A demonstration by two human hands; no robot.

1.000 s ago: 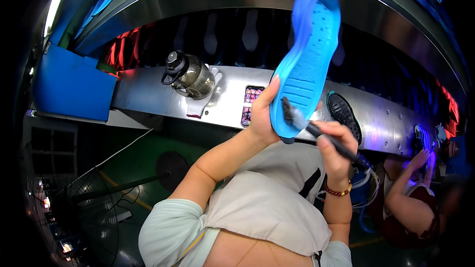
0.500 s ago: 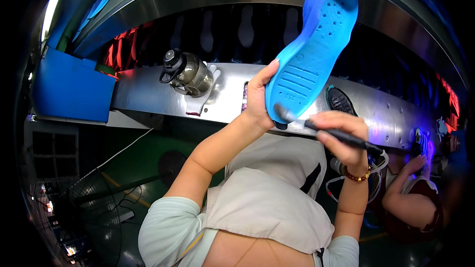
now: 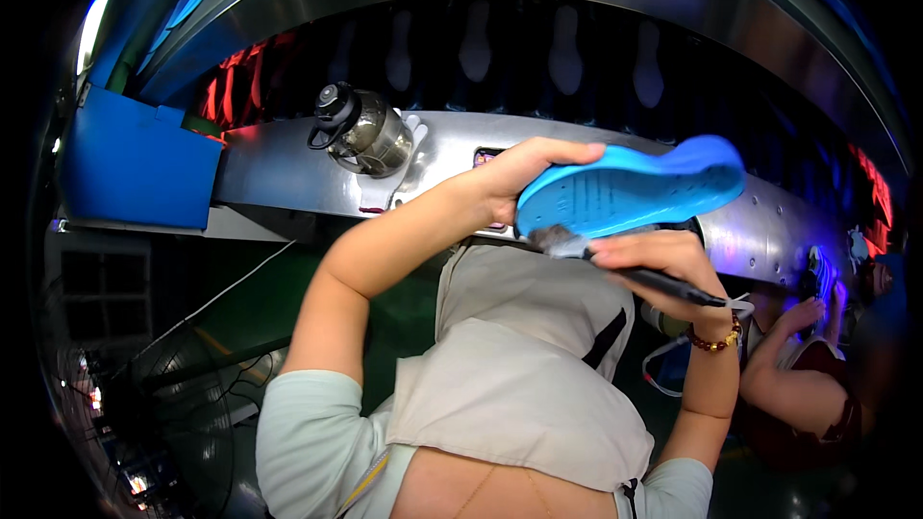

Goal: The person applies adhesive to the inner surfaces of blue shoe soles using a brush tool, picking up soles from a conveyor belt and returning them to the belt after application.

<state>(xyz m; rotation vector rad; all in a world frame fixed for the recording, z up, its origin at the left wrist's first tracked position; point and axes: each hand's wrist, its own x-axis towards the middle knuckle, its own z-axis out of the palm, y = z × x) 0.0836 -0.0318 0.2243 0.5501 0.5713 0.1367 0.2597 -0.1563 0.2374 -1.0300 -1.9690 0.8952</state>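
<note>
Nearest, a light gray apron (image 3: 510,394) is covering the person's front, and a beaded bracelet (image 3: 716,338) is circling the right wrist. The right hand (image 3: 663,264) is gripping a black-handled brush (image 3: 673,285), its fingers closing around the handle, with a white cable (image 3: 740,306) hanging near the handle's back end. The gray bristles (image 3: 556,237) are sitting at the near left edge of a blue shoe sole (image 3: 639,197); blur is hiding whether they are touching it.

The left hand (image 3: 519,173) is clasping the sole by its left end, the thumb lying along the far rim and the other fingers mostly hidden. The sole is tilting above the tabletop (image 3: 264,163), its cupped, ridged inside facing the person and its free end pointing right, past both hands' fingers. Its small molded marks are too faint to read.

Beyond the left wrist, a smartphone (image 3: 486,156) is lying partly covered, its screen unreadable. Farther left, a smoky water jug (image 3: 380,139) is standing on a white glove (image 3: 386,190). Behind the tabletop, 4 gray sole-shaped forms (image 3: 566,50) are showing clearly against black. At far right, a co-worker's hand (image 3: 806,315) is reaching toward a violet-lit item (image 3: 822,274).
</note>
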